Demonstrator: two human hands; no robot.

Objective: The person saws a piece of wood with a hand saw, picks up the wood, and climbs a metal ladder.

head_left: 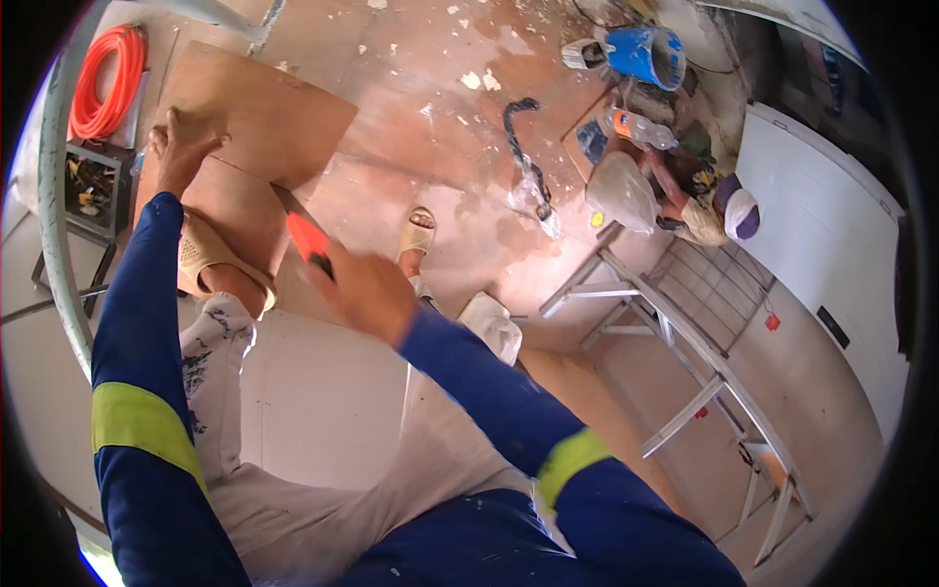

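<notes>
My left hand [181,155] lies on a brown sheet of board [264,112], fingers spread, pressing on its left part. In my right hand [370,295] is a handsaw [302,237] with a red and black handle; the fingers are wrapped round it and slightly blurred. The saw's dark blade meets the board's near edge, at the end of a line that runs across the board toward my left hand. My left foot, in a tan sandal [201,256], rests on the near part of the board. The other sandalled foot stands on the floor to the right.
An orange coiled hose [106,83] and a grey box of small parts [93,191] lie at left. Right are a metal stepladder [719,367], a wire grid [709,284] and a white panel [817,235]. A crouching person [699,215] is near a plastic bottle [641,128] and blue bucket [641,57].
</notes>
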